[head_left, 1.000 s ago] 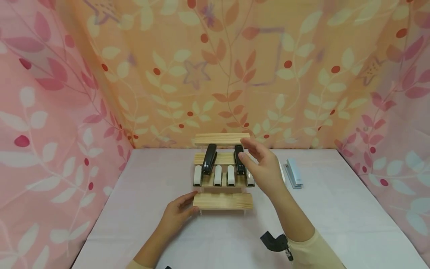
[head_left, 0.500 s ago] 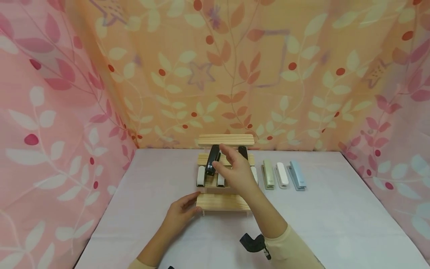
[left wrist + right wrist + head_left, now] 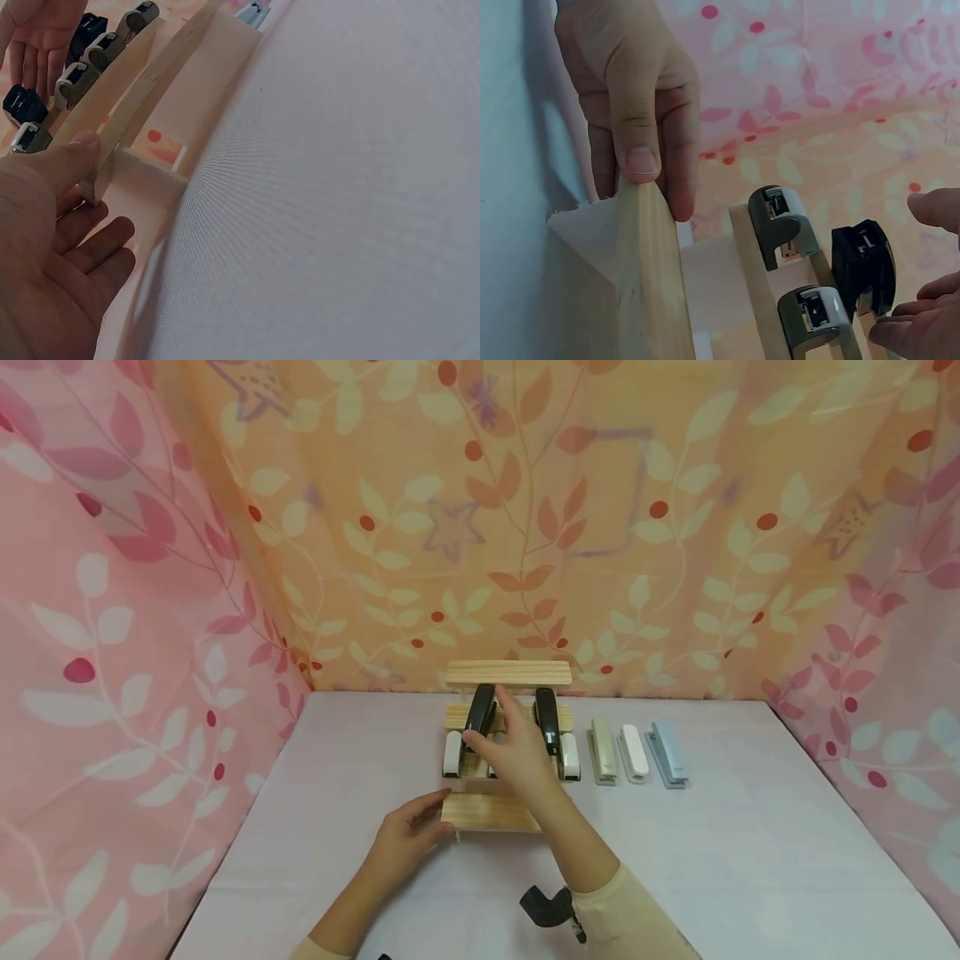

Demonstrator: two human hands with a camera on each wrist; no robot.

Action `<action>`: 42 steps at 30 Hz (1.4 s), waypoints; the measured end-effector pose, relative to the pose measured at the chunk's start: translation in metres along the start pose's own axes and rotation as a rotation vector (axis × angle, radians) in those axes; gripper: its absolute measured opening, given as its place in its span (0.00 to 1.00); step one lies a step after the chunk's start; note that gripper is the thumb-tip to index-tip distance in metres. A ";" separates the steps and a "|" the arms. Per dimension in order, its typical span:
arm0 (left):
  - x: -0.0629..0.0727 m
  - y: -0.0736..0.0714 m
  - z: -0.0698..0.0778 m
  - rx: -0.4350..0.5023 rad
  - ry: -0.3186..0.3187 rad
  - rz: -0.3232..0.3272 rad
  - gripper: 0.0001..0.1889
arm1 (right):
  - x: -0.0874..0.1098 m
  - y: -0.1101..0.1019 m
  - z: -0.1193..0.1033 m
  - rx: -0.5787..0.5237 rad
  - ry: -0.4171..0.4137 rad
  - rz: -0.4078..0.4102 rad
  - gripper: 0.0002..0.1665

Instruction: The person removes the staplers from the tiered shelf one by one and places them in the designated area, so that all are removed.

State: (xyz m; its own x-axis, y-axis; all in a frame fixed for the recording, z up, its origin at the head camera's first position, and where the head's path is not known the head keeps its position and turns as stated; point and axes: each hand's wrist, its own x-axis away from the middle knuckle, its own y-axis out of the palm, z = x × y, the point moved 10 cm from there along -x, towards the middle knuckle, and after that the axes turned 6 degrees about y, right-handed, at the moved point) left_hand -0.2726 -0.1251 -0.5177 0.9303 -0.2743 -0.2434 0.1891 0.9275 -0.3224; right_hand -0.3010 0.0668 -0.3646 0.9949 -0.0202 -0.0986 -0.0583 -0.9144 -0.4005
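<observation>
A stepped wooden rack [image 3: 480, 811] bears several staplers. My left hand [image 3: 408, 831] grips the left end of its lowest slat; in the left wrist view the thumb lies on top and a finger curls below. Over the rack my right hand [image 3: 521, 760] has its thumb and fingers apart beside the left black stapler [image 3: 480, 707]; whether they touch it I cannot tell. The right black stapler [image 3: 547, 720] leans on the middle slats. Small white staplers, such as the left one [image 3: 453, 755] and the right one [image 3: 570, 756], stand in front; others are partly hidden by my right hand.
Right of the rack, a green stapler [image 3: 602, 752], a white stapler [image 3: 633, 753] and a light blue stapler [image 3: 667, 754] lie side by side on the white tablecloth [image 3: 750, 843]. Patterned curtains [image 3: 390, 527] enclose the table at the back and sides.
My right hand has moved left, from beside the right black stapler to the left one. The head view has shifted slightly. My left hand keeps its grip on the lowest slat.
</observation>
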 end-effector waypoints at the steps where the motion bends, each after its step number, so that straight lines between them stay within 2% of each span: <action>1: 0.000 0.000 0.000 0.003 -0.002 -0.001 0.29 | -0.001 0.001 0.002 0.004 0.011 -0.004 0.54; 6: 0.000 0.000 -0.001 -0.004 -0.007 -0.011 0.29 | -0.006 0.006 0.006 -0.011 0.021 -0.015 0.54; 13: 0.000 0.000 0.001 -0.029 -0.012 -0.004 0.29 | -0.014 0.010 0.010 0.041 0.022 -0.019 0.53; 17: -0.001 0.000 0.002 -0.029 -0.003 -0.007 0.29 | -0.015 0.011 0.008 0.056 0.005 -0.030 0.55; 25: -0.002 -0.001 -0.001 -0.017 0.019 -0.001 0.29 | -0.016 0.017 0.004 0.155 -0.041 -0.051 0.57; 35: -0.001 0.000 0.000 -0.023 0.015 -0.004 0.29 | -0.015 0.014 0.007 0.104 -0.045 -0.039 0.50; 42: -0.001 0.000 0.000 -0.021 0.011 -0.003 0.29 | -0.016 0.010 0.008 0.054 -0.054 -0.023 0.42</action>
State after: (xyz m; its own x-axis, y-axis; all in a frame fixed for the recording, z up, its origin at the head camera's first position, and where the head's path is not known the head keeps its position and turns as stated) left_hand -0.2733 -0.1252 -0.5171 0.9263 -0.2801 -0.2522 0.1853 0.9211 -0.3424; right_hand -0.3183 0.0617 -0.3743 0.9903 0.0233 -0.1371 -0.0415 -0.8914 -0.4513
